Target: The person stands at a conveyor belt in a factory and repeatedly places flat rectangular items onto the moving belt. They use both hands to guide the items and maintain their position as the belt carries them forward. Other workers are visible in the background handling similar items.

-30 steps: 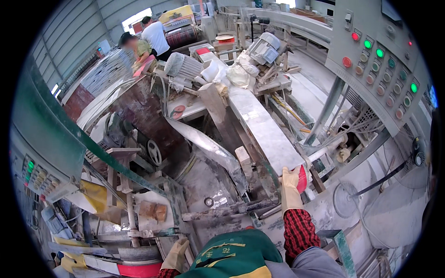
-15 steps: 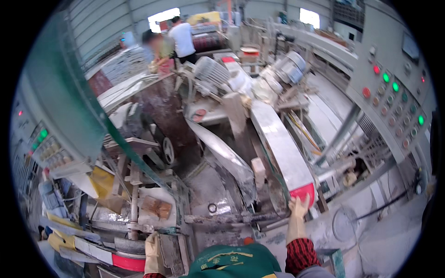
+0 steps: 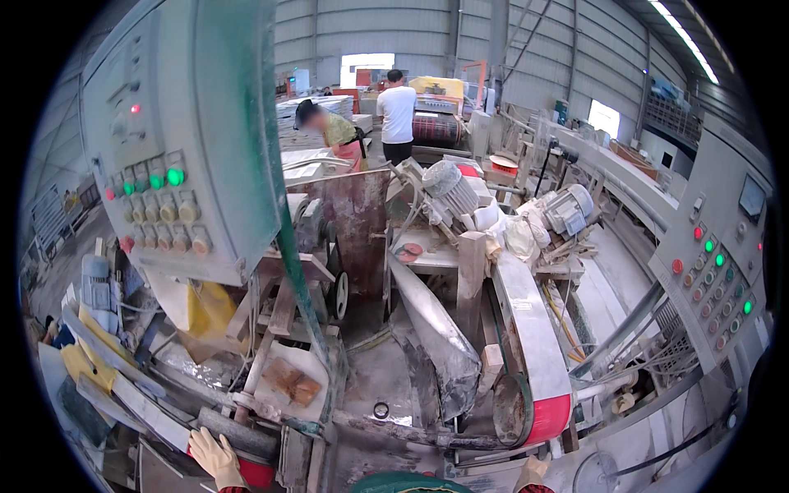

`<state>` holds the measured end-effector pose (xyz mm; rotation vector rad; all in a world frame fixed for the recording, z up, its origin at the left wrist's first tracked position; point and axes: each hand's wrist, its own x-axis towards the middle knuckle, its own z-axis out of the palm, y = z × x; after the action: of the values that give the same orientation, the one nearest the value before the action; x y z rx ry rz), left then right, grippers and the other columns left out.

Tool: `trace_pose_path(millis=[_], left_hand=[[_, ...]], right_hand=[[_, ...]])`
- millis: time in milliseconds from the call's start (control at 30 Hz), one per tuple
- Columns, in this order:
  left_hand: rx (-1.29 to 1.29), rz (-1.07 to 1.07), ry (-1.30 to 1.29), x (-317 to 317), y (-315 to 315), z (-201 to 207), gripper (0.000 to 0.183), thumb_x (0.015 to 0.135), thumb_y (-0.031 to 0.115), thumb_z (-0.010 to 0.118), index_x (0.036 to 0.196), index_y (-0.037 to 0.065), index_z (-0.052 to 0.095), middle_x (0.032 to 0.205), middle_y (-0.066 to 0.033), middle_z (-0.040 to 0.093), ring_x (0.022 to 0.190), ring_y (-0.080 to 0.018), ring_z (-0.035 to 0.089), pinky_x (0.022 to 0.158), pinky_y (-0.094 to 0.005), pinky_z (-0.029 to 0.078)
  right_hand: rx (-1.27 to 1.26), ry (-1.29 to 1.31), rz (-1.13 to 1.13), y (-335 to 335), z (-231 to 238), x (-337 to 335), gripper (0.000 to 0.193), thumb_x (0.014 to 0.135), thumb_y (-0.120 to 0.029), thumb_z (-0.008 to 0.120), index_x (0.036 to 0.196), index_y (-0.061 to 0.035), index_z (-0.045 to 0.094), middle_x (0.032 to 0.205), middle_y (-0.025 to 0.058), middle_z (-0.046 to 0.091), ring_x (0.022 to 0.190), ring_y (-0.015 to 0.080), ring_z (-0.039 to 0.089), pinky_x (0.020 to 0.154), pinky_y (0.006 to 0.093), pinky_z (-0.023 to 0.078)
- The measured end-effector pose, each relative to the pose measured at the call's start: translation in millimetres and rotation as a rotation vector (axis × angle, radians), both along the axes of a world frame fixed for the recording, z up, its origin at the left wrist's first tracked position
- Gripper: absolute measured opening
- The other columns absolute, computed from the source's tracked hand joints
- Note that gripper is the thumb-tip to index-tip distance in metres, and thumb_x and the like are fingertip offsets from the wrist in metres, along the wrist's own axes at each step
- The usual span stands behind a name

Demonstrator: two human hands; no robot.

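At lower left, my left hand [image 3: 215,458] in a pale glove has its fingers spread, at the red end [image 3: 256,473] of a white strip. Whether the palm presses on it I cannot tell. My right hand [image 3: 534,472], gloved in the same pale colour, shows at the lower edge with fingers apart and nothing visible in them. Just above it is the rounded red end [image 3: 549,419] of a long white strip [image 3: 532,333] running away from me. A round drum-like side [image 3: 511,411] shows beside that end. A green garment [image 3: 411,483] covers my front.
Control panels with lit buttons stand left [image 3: 177,164] and right [image 3: 723,263]. A curved metal guard [image 3: 431,316] and wooden post [image 3: 470,279] rise ahead. Motors [image 3: 450,182] lie beyond. Two people, one in a white shirt [image 3: 396,108], are farther back. A green bar [image 3: 304,296] slants at left.
The view has tilted up and turned left. My left hand has moved from beside a block to the left red end. My right hand has dropped away from the right red end.
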<state>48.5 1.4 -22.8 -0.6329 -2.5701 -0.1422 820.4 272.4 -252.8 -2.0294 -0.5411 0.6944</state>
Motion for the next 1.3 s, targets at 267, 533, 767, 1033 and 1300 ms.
trace_pose_path(millis=[267,533,767,1033,1300], left_hand=[[0.087,-0.005,0.039,20,4,21,0.056,0.084,0.026,0.062,0.131,0.003,0.043,0.139,-0.0226,0.041,0.128,-0.0443,0.036,0.107,-0.0517,0.027],[0.083,-0.007,-0.006,27,6,23,0.058,0.083,0.027,0.062,0.133,0.003,0.042,0.14,-0.0221,0.04,0.13,-0.0439,0.034,0.109,-0.052,0.025],[0.053,-0.006,-0.019,34,11,23,0.06,0.085,0.028,0.061,0.135,0.003,0.04,0.141,-0.0229,0.039,0.131,-0.0443,0.033,0.109,-0.0519,0.024],[0.033,-0.001,-0.048,44,13,27,0.063,0.085,0.029,0.061,0.138,0.005,0.037,0.143,-0.0224,0.036,0.132,-0.0438,0.031,0.109,-0.0519,0.023],[0.018,-0.024,-0.025,49,11,20,0.065,0.084,0.03,0.061,0.138,0.004,0.035,0.145,-0.0225,0.033,0.132,-0.0444,0.03,0.11,-0.0523,0.022]], right_hand=[[-0.347,-0.402,0.162,59,191,-133,0.077,0.079,-0.026,0.06,0.144,-0.0057,0.025,0.125,0.0276,0.049,0.112,0.0383,0.053,0.093,0.042,0.044],[-0.384,-0.515,0.492,33,188,-122,0.098,0.071,-0.023,0.063,0.148,0.0016,0.006,0.151,0.0297,0.018,0.141,0.0376,0.022,0.109,0.0388,0.034],[-0.266,-0.423,0.493,26,161,-110,0.099,0.072,-0.021,0.066,0.149,-0.0028,0.008,0.151,0.0299,0.015,0.14,0.04,0.022,0.111,0.0375,0.029],[-0.225,-0.411,0.522,18,176,-118,0.102,0.069,-0.018,0.067,0.151,-0.0077,0.006,0.154,0.025,0.012,0.141,0.0349,0.023,0.113,0.0319,0.024],[0.021,-0.537,0.532,19,134,-107,0.086,0.075,-0.002,0.056,0.148,0.0016,0.011,0.149,0.0356,0.013,0.141,0.0428,0.016,0.114,0.0399,0.02]])
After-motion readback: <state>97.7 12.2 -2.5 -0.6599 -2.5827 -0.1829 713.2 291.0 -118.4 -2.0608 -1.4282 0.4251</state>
